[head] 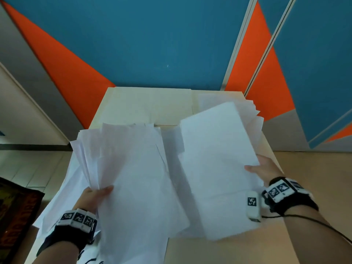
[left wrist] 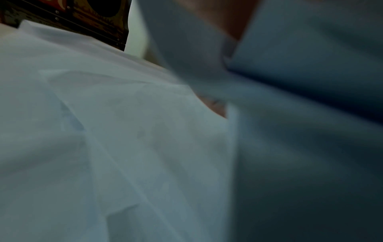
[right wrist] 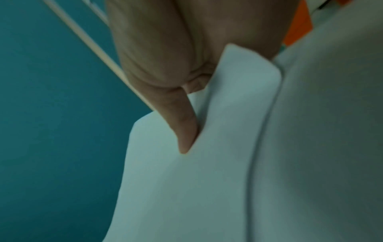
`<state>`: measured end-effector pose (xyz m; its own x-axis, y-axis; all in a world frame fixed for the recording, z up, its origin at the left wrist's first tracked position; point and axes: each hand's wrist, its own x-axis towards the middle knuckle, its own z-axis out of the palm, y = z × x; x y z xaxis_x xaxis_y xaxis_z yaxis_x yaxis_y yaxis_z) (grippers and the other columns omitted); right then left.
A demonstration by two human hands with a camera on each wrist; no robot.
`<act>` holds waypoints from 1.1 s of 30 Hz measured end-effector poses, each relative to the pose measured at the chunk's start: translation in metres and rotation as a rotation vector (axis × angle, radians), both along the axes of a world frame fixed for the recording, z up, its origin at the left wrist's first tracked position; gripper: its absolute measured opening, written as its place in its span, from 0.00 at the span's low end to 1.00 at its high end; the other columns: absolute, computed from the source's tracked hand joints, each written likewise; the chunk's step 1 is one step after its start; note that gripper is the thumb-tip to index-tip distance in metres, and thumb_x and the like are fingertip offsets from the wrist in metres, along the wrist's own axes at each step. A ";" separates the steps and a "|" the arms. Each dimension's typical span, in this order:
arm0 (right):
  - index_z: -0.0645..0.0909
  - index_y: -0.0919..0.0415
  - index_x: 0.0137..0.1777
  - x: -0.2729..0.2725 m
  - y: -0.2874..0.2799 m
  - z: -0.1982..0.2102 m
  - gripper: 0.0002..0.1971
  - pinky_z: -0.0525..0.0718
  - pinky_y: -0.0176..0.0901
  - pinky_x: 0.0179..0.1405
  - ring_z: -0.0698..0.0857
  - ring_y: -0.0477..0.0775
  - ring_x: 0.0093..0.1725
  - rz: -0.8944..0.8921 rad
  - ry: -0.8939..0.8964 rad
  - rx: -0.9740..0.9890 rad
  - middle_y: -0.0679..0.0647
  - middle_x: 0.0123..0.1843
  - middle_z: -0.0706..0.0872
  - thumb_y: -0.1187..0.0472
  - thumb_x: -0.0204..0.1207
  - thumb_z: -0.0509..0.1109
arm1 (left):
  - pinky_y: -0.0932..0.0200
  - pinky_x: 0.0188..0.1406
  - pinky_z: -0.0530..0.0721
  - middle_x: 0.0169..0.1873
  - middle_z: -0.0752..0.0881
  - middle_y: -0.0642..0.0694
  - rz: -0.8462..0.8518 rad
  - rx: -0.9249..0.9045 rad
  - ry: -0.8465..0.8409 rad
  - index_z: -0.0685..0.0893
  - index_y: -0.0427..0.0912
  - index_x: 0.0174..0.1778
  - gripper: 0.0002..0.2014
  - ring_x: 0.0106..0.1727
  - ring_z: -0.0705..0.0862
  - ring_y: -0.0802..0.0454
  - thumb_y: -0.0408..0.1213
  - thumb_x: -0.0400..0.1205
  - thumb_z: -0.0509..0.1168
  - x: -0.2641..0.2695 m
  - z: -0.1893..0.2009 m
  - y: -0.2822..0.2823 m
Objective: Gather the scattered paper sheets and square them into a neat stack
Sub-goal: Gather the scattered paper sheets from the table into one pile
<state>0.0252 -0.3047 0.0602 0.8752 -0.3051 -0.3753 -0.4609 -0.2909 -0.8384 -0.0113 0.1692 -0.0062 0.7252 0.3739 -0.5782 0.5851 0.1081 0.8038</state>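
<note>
White paper sheets cover the near half of a pale wooden table [head: 148, 103]. My left hand [head: 97, 195] grips a fanned bundle of sheets [head: 129, 168] by its near left edge, thumb on top, lifted off the table. My right hand [head: 261, 168] pinches a second bundle of sheets [head: 219, 149] at its right edge, raised and tilted; in the right wrist view the thumb [right wrist: 184, 124] presses on that bundle [right wrist: 207, 163]. More loose sheets [head: 249, 111] lie under and behind it. The left wrist view shows only blurred paper [left wrist: 124, 131].
The table stands against a blue and orange partition wall [head: 152, 44]. A dark patterned box [head: 17, 212] sits on the floor at the left. Bare tabletop shows at the back and at the near right corner [head: 238, 250].
</note>
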 end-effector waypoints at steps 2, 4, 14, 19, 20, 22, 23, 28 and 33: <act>0.76 0.68 0.68 0.002 -0.011 0.013 0.22 0.82 0.52 0.50 0.84 0.55 0.45 -0.087 -0.073 0.173 0.56 0.50 0.86 0.78 0.73 0.66 | 0.31 0.58 0.81 0.45 0.87 0.29 -0.016 -0.011 -0.004 0.82 0.26 0.55 0.25 0.48 0.86 0.30 0.33 0.64 0.77 0.002 0.001 -0.004; 0.76 0.67 0.68 0.005 -0.017 0.021 0.24 0.87 0.51 0.44 0.86 0.54 0.44 -0.132 -0.128 0.295 0.50 0.42 0.90 0.73 0.70 0.71 | 0.33 0.57 0.82 0.46 0.86 0.28 -0.028 -0.025 -0.008 0.81 0.24 0.56 0.22 0.48 0.86 0.30 0.31 0.68 0.75 0.003 0.004 -0.012; 0.76 0.68 0.65 0.004 0.048 0.015 0.21 0.81 0.58 0.57 0.84 0.66 0.54 0.048 -0.047 0.529 0.67 0.57 0.85 0.81 0.72 0.62 | 0.51 0.39 0.83 0.36 0.86 0.37 -0.172 -0.129 -0.091 0.82 0.29 0.47 0.06 0.37 0.84 0.42 0.23 0.75 0.68 0.031 0.028 -0.072; 0.77 0.72 0.64 -0.002 0.077 -0.011 0.22 0.85 0.51 0.41 0.86 0.63 0.44 0.031 0.083 0.515 0.65 0.48 0.87 0.82 0.69 0.65 | 0.56 0.29 0.86 0.25 0.90 0.44 -0.314 -0.215 -0.104 0.85 0.33 0.41 0.10 0.28 0.88 0.46 0.30 0.66 0.73 0.032 0.041 -0.097; 0.77 0.71 0.65 -0.004 0.080 -0.014 0.25 0.87 0.52 0.41 0.87 0.65 0.46 0.053 0.109 0.552 0.66 0.51 0.88 0.80 0.66 0.70 | 0.55 0.32 0.86 0.26 0.91 0.44 -0.337 -0.230 -0.114 0.86 0.34 0.41 0.12 0.31 0.89 0.45 0.32 0.63 0.72 0.030 0.042 -0.102; 0.78 0.66 0.65 -0.008 0.086 -0.020 0.41 0.89 0.54 0.44 0.87 0.66 0.52 0.127 0.187 0.617 0.67 0.57 0.87 0.69 0.47 0.86 | 0.52 0.41 0.85 0.31 0.91 0.43 -0.347 -0.237 -0.123 0.87 0.36 0.40 0.12 0.41 0.87 0.40 0.35 0.62 0.69 0.029 0.042 -0.109; 0.79 0.65 0.64 -0.009 0.087 -0.025 0.49 0.89 0.54 0.46 0.87 0.66 0.54 0.157 0.208 0.640 0.67 0.58 0.87 0.65 0.35 0.89 | 0.50 0.48 0.84 0.34 0.90 0.43 -0.339 -0.231 -0.113 0.87 0.37 0.42 0.14 0.47 0.85 0.40 0.40 0.64 0.70 0.029 0.042 -0.111; 0.81 0.67 0.59 -0.015 0.080 -0.036 0.56 0.88 0.56 0.47 0.89 0.65 0.50 0.167 0.149 0.614 0.65 0.52 0.90 0.59 0.20 0.90 | 0.51 0.63 0.82 0.54 0.90 0.47 -0.380 -0.305 -0.070 0.82 0.43 0.63 0.48 0.57 0.87 0.50 0.73 0.53 0.70 0.026 0.036 -0.113; 0.81 0.69 0.62 -0.019 0.085 -0.037 0.45 0.81 0.63 0.63 0.86 0.66 0.57 0.149 0.259 0.507 0.66 0.56 0.89 0.57 0.40 0.90 | 0.54 0.42 0.87 0.40 0.91 0.41 -0.480 -0.199 -0.064 0.85 0.32 0.55 0.31 0.38 0.90 0.48 0.48 0.61 0.80 0.022 0.027 -0.118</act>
<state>0.0059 -0.2201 0.0236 0.7553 0.0878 -0.6495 -0.6541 0.0399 -0.7553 0.0107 0.0511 0.0208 0.8242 -0.1221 -0.5529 0.5565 -0.0058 0.8308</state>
